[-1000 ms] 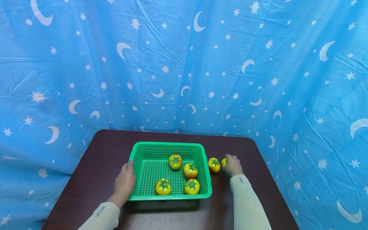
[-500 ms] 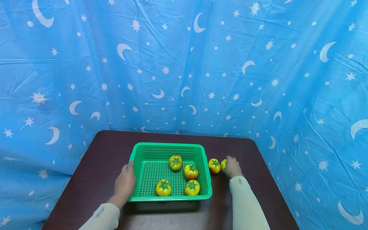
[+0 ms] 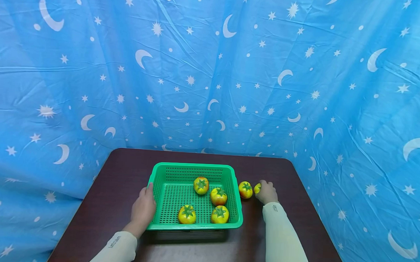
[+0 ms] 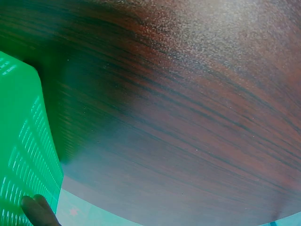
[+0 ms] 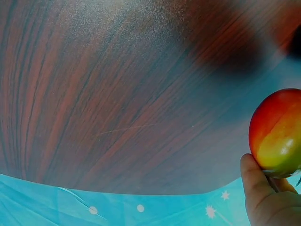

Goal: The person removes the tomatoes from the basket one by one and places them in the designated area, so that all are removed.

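A green plastic basket [image 3: 194, 226] sits mid-table with several yellow-red tomatoes inside, one at its front left [image 3: 186, 215]. My left hand [image 3: 143, 208] grips the basket's left side, thumb over the rim; in the left wrist view fingertips [image 4: 37, 209] touch the slotted outer wall. To the right of the basket, my right hand [image 3: 267, 193] holds a tomato [image 3: 257, 188], mostly covered by the hand in the head view. The right wrist view shows this tomato [image 5: 277, 134] red above and yellow below, against the fingers. Another tomato [image 3: 245, 190] lies between the basket and my right hand.
Everything rests on a dark brown wooden table [image 3: 124, 170] with rounded far corners. A blue curtain [image 3: 212, 68] with white moons and stars hangs behind it and along both sides. A dark shadow lies under the basket's front edge.
Little differs. My right hand, with its tomato, shifts slightly left towards the neighbouring tomato, then slightly back right. The left hand and the basket stay in place.
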`<state>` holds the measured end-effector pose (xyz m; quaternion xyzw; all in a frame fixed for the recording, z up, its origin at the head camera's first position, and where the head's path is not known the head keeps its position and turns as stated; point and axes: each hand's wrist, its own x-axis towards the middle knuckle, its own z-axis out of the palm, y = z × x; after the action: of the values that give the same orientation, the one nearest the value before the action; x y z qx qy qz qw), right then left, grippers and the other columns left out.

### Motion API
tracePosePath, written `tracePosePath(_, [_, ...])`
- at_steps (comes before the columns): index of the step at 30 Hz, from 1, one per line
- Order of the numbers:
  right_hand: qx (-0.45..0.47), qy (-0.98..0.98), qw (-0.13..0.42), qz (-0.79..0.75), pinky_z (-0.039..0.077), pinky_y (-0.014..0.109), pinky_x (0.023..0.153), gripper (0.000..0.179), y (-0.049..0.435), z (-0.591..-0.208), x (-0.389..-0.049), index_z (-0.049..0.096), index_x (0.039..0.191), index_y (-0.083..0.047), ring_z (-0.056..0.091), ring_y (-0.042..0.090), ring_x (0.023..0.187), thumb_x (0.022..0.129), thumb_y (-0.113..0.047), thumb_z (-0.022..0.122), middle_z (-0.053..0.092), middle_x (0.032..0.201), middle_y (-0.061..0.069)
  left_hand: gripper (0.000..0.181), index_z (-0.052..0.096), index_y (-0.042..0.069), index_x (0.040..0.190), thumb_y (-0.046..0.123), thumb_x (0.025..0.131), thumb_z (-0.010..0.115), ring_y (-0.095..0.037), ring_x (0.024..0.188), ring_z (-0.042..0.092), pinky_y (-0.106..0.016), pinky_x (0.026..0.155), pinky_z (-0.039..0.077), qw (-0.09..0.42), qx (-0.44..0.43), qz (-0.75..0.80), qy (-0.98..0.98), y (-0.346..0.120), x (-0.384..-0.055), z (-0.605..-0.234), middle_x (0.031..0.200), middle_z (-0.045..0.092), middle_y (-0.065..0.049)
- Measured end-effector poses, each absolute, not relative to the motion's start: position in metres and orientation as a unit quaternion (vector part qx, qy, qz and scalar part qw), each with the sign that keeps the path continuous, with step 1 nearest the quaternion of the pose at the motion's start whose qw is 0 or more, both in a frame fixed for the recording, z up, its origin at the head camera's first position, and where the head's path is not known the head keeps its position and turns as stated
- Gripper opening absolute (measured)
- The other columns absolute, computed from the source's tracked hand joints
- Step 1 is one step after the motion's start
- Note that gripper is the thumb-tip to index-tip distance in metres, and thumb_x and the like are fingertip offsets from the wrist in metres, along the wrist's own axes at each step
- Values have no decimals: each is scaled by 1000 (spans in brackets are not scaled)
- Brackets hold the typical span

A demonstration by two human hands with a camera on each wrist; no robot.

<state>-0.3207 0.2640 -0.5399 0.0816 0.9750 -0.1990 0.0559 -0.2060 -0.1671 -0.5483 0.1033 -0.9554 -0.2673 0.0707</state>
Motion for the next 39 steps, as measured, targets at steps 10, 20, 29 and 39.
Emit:
tracePosePath(10, [103, 970, 65, -209, 48, 61, 101, 62, 262, -540, -317, 46, 145, 0, 53, 44, 114, 88, -7, 70, 46, 133, 31, 56, 27, -1, 157, 7, 104, 43, -44, 116, 60, -60, 96, 51, 69, 107, -270, -954, -166, -206, -548, 145, 45, -31])
tracePosePath(20, [104, 970, 72, -208, 49, 59, 99, 60, 260, -538, -310, 45, 145, 1, 54, 43, 112, 90, -6, 67, 47, 132, 31, 57, 25, 0, 158, 8, 104, 43, -45, 117, 60, -60, 96, 51, 66, 102, -274, -954, -167, -206, -548, 146, 44, -31])
tracePosePath(29, [107, 969, 78, -209, 48, 61, 101, 61, 260, -544, -314, 42, 148, 1, 53, 46, 118, 92, -7, 65, 45, 135, 33, 57, 23, 0, 158, 8, 104, 41, -46, 118, 59, -61, 97, 50, 63, 102, -276, -954, -169, -207, -551, 147, 42, -31])
tracePosePath(39, [106, 968, 83, -211, 47, 63, 101, 61, 263, -552, -312, 41, 148, 1, 53, 46, 116, 92, -6, 64, 44, 135, 33, 59, 23, 0, 158, 7, 103, 44, -46, 117, 59, -61, 96, 50, 65, 105, -272, -954, -168, -207, -551, 146, 43, -32])
